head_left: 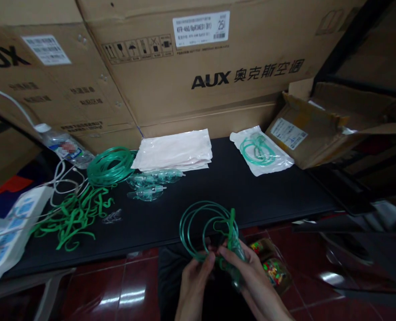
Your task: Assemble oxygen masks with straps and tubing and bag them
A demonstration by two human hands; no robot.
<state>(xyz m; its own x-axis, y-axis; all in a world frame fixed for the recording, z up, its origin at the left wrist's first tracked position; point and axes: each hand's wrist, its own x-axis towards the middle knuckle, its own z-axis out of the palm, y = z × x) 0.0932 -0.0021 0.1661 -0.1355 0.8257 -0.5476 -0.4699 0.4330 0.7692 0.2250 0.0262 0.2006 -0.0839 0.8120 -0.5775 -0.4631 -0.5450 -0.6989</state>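
Note:
My left hand (197, 273) is closed on a loop of coiled green tubing (182, 229) just in front of the table edge. Close beside it, my right hand (243, 263) grips a clear green oxygen mask (235, 249) with a green elastic strap (232, 223) standing up from it. The coil fans out above both hands. On the table lie more clear masks (147, 192), a larger coil of green tubing (111, 165), a tangle of green straps (76, 214) and some small clear pieces (112, 217). Parts of the held mask are hidden behind my fingers.
White pouches (174, 149) are stacked at the back, and a pouch with tubing inside (262, 150) lies to their right. An opened carton (305, 125) stands at the far right. A power strip (17, 232) and a plastic bottle (64, 145) are at left. Large cartons (184, 107) wall the back.

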